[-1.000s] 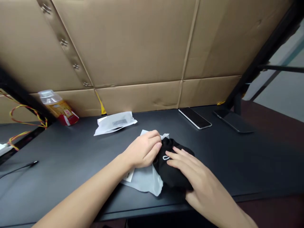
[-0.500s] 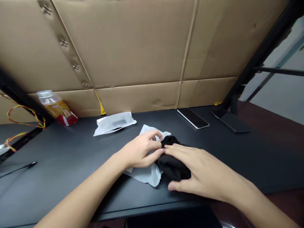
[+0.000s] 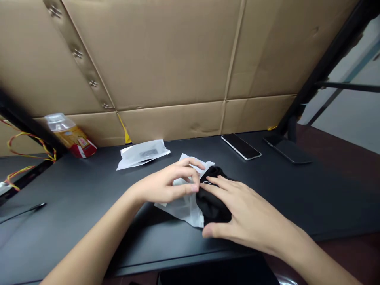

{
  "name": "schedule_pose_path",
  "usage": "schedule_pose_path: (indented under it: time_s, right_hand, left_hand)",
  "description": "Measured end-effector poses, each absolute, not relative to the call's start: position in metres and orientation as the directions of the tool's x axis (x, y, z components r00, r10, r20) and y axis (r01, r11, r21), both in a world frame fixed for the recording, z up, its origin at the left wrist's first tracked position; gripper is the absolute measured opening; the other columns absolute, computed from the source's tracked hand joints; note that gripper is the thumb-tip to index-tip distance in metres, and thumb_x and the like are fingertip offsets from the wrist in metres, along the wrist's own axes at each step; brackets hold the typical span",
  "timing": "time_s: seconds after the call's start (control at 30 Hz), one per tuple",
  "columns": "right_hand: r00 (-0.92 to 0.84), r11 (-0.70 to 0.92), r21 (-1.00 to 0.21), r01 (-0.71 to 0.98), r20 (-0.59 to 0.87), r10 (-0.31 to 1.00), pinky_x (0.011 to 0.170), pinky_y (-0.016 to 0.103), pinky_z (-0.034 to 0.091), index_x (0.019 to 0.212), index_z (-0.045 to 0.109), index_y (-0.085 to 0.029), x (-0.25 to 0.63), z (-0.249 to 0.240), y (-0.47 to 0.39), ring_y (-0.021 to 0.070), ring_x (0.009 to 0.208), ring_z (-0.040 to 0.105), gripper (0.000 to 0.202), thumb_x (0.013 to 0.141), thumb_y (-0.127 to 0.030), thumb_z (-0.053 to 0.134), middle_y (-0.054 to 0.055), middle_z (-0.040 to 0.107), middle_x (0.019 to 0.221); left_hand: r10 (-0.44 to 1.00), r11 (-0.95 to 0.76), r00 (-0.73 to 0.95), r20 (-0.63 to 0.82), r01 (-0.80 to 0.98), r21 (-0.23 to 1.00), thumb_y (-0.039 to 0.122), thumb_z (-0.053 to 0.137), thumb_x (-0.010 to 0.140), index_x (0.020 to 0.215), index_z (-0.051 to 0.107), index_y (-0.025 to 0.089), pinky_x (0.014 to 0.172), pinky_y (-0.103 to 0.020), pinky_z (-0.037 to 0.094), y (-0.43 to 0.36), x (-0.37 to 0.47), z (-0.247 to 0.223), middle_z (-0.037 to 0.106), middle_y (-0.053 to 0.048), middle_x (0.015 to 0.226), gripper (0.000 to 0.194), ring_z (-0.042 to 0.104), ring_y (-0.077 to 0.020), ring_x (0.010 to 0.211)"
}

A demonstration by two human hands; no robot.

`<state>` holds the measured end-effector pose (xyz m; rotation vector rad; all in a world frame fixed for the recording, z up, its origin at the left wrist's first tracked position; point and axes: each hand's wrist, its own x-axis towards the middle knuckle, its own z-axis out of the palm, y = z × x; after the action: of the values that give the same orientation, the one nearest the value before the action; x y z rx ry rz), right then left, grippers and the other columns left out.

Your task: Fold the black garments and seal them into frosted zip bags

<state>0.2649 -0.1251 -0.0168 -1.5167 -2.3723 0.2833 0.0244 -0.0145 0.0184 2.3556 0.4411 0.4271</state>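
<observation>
A folded black cloth with a small white mark lies partly inside the mouth of a frosted white plastic bag on the dark table. My left hand is over the bag, its thumb and index finger pinched together at the bag's edge near the cloth. The other left fingers are curled and raised. My right hand rests on the cloth from the right, fingers stretched flat over its top and thumb apart at the near side. Part of the cloth is hidden beneath that hand.
Behind lies a second frosted bag with a label. A white-edged phone and a dark flat phone-like slab lie at the back right. At left are a bottle, a black pen-like item and coloured wires. Cardboard walls the back.
My right hand has moved slightly left with the black cloth. My left hand has shifted a little left, and the bag's mouth now lies flatter around the cloth.
</observation>
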Motion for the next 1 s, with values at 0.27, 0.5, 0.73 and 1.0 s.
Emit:
schedule_pose_path:
  time_s: [0.27,0.5,0.73,1.0]
  right_hand:
    - [-0.337,0.431,-0.306,0.849,0.316,0.887,0.115,0.063,0.050,0.144,0.067,-0.029,0.259,-0.041,-0.127,0.0368,0.144,0.056,0.045,0.100,-0.030,0.061,0.011,0.062,0.154]
    - [-0.213,0.337,-0.310,0.889,0.371,0.904,0.106,0.065,0.053,0.131,0.072,-0.021,0.236,-0.046,-0.122,0.0401,0.135,0.061,0.034,0.102,-0.028,0.056,0.016,0.068,0.144]
    - [-0.462,0.535,-0.305,0.788,0.284,0.841,0.113,0.061,0.048,0.140,0.067,-0.025,0.257,-0.036,-0.110,0.0368,0.144,0.052,0.039,0.105,-0.037,0.057,0.010,0.064,0.151]
    - [-0.679,0.692,-0.229,0.685,0.144,0.720,0.102,0.052,0.051,0.110,0.076,-0.026,0.268,-0.009,-0.072,0.0316,0.126,0.057,0.017,0.101,-0.026,0.061,0.008,0.072,0.130]
  left_hand:
    - [0.583,-0.664,0.812,-0.042,0.505,0.552,0.035,0.055,0.099,0.067,0.050,0.020,0.054,-0.028,0.030,-0.018,0.039,-0.004,0.048,0.005,0.058,0.036,0.041,-0.0115,0.055]
    - [0.612,-0.538,0.790,-0.041,0.454,0.711,0.031,0.056,0.097,0.063,0.041,0.019,0.053,-0.027,0.025,-0.022,0.042,-0.001,0.034,0.006,0.060,0.038,0.031,-0.0104,0.058]
    - [0.565,-0.751,0.794,0.222,0.385,0.536,0.043,0.055,0.105,0.090,0.063,0.020,0.089,-0.034,0.051,-0.018,0.041,-0.008,0.068,-0.002,0.093,0.028,0.063,-0.0192,0.094]
    - [0.588,-0.669,0.809,-0.033,0.508,0.542,0.071,0.021,0.108,0.173,0.012,0.023,0.136,-0.061,0.010,-0.003,0.029,-0.036,0.009,-0.010,0.181,0.082,-0.002,-0.0354,0.167]
